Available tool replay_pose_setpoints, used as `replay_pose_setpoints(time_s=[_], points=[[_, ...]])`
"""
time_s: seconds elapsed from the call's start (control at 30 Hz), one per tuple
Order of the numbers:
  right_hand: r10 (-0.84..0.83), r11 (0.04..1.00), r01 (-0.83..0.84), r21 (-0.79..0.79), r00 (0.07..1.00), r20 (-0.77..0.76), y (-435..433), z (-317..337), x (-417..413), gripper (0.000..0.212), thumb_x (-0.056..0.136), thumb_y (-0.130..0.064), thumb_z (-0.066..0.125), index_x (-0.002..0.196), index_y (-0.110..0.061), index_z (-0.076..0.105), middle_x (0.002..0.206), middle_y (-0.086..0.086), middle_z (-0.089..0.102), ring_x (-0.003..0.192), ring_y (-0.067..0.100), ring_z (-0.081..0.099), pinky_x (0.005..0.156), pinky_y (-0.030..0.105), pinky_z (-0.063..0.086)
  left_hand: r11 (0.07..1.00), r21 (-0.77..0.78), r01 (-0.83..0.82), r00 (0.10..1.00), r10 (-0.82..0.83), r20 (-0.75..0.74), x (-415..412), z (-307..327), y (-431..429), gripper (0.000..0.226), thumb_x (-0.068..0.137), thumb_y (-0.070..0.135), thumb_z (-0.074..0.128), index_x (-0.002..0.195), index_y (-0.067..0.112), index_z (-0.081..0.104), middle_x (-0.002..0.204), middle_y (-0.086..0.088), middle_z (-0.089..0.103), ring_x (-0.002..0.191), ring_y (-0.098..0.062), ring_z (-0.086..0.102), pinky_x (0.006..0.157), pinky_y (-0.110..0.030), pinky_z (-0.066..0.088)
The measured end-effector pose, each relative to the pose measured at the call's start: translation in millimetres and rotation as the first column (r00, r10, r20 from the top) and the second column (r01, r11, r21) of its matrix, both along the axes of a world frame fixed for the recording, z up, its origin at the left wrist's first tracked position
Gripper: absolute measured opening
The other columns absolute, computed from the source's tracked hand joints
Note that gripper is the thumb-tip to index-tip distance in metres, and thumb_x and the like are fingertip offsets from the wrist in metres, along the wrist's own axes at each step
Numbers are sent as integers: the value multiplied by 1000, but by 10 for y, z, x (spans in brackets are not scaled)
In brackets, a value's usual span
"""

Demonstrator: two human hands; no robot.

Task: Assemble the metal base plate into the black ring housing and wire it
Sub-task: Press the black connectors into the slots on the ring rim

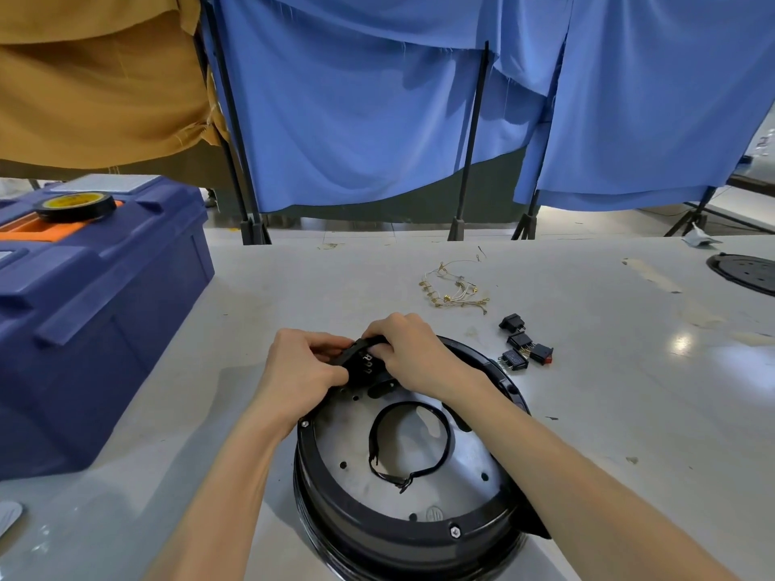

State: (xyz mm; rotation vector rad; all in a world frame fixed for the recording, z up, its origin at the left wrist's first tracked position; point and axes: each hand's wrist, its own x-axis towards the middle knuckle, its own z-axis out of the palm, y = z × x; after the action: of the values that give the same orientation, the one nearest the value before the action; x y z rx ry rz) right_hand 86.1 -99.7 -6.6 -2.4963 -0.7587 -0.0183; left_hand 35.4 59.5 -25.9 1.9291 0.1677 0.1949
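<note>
The black ring housing (pixel 360 526) lies on the table in front of me with the metal base plate (pixel 465 459) seated inside it. A loop of black cable (pixel 446 438) rests on the plate. At the housing's far rim sits a small black part with metal terminals (pixel 367 364). My left hand (pixel 300 371) grips that part and the rim from the left. My right hand (pixel 413 350) curls over it from the right, fingers pinching it. A hex screw (pixel 455 531) shows on the near rim.
A bundle of thin wires with brass terminals (pixel 455 287) lies beyond the housing. Several black rocker switches (pixel 524 345) sit to its right. A blue toolbox (pixel 96 312) with a tape roll (pixel 75 205) stands left. A black disc (pixel 746 272) lies far right.
</note>
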Motion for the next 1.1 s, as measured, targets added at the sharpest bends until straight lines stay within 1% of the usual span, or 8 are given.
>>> replay_pose_setpoints(time_s=[0.2,0.4,0.53,0.63,0.7,0.8,1.0,1.1], points=[[12,1000,-12,8,1000,-1,2,8,-12,26,96,-4,51,115,-5,69,104,20,69,99,35,58,78,33,42,998,55,7,1000,-8,10,-18,27,6,51,63,-11,67,71,38,75,71,15,74,68,5,68,54,-11,50],[17,999,-16,28,1000,-15,2,1,-14,27,96,-4,51,115,-7,70,95,18,70,85,31,56,69,27,34,993,113,22,999,-27,40,-55,59,12,62,65,-12,67,103,36,72,75,10,75,73,5,66,62,-2,45],[25,997,-20,72,997,-73,-24,49,-1,27,92,0,56,113,-7,72,96,13,69,92,27,59,75,29,43,986,159,56,998,-55,-8,-40,99,-3,60,67,-12,67,113,26,73,78,6,75,73,-7,70,69,-21,56],[60,981,-34,190,990,-130,-111,156,-5,32,89,3,62,120,-3,68,117,12,70,112,20,63,98,25,47,964,253,77,997,-75,-17,6,144,-27,61,67,-3,76,119,27,70,73,10,74,65,-1,66,62,-14,49],[51,932,4,362,989,-142,-206,255,-1,27,92,2,61,117,-1,69,114,10,72,107,15,65,98,23,48,958,283,54,998,-55,-4,28,169,-43,58,69,13,84,122,28,67,70,15,73,67,5,65,61,-10,44],[-217,837,246,489,969,-117,-507,338,139,20,96,0,56,107,-3,73,102,9,74,96,15,65,90,24,47,957,287,33,999,-39,13,38,165,-76,62,66,34,89,123,29,66,77,11,72,81,-2,66,74,-19,47],[-563,821,547,-163,824,-73,-1149,76,320,27,87,-11,70,112,-4,66,120,17,62,111,34,57,92,36,48,951,307,24,998,-38,41,39,101,-130,48,71,38,86,115,28,71,94,10,69,88,1,63,68,-10,41],[-615,760,577,-299,788,-42,-1125,-57,269,30,86,-12,68,113,-3,58,120,17,52,113,37,51,88,36,47,950,312,21,998,-36,45,44,94,-140,39,75,35,83,113,27,72,93,10,69,88,3,62,68,-7,40]])
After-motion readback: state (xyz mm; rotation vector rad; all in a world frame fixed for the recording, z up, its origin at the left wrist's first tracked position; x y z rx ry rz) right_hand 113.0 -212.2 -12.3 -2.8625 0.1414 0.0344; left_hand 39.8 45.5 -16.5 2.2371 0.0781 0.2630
